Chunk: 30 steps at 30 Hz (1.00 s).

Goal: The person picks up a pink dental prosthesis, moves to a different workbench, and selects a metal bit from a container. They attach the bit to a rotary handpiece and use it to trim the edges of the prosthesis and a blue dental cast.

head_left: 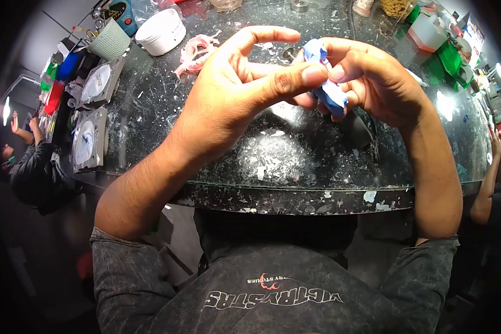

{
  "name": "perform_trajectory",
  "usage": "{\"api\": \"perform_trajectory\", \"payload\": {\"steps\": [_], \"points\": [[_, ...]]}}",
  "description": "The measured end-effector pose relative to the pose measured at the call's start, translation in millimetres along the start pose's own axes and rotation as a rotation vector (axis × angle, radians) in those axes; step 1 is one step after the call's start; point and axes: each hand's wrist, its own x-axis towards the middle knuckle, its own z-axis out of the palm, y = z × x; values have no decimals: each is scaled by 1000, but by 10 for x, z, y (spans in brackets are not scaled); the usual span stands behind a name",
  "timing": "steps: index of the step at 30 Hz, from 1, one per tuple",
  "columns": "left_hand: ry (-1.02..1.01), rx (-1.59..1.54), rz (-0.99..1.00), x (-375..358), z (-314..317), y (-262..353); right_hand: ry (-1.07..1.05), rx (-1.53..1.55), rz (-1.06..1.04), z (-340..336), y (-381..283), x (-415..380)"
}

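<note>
Both hands pinching blue piece (pixel 327 83), left hand (pixel 234 94) thumb pressing, perhaps putty

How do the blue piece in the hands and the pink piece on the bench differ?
The blue piece is held up between both hands; the pink piece lies untouched on the speckled black bench. The blue one looks solid and lumpy, the pink one thin and openwork. Both are small, irregular shapes.

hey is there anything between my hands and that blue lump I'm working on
Nothing visible stands between them. The blue lump is already pinched between both hands above the dark speckled worktop: the left hand presses its thumb on it, and the right hand grips it from the other side.
</note>
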Motion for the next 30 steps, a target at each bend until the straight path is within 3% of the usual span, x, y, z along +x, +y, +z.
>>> {"api": "perform_trajectory", "payload": {"steps": [6,25,28,30], "points": [[-18,7,-19,-12,9,8,-95,-62,18,-157,61,49],[-35,8,-14,0,-6,25,-76,-155,16,-47,-18,22],[64,-90,1,24,4,22,-26,37,-82,19,8,60],[172,-281,37,46,8,-5,158,-159,-214,143,-2,38]]}}
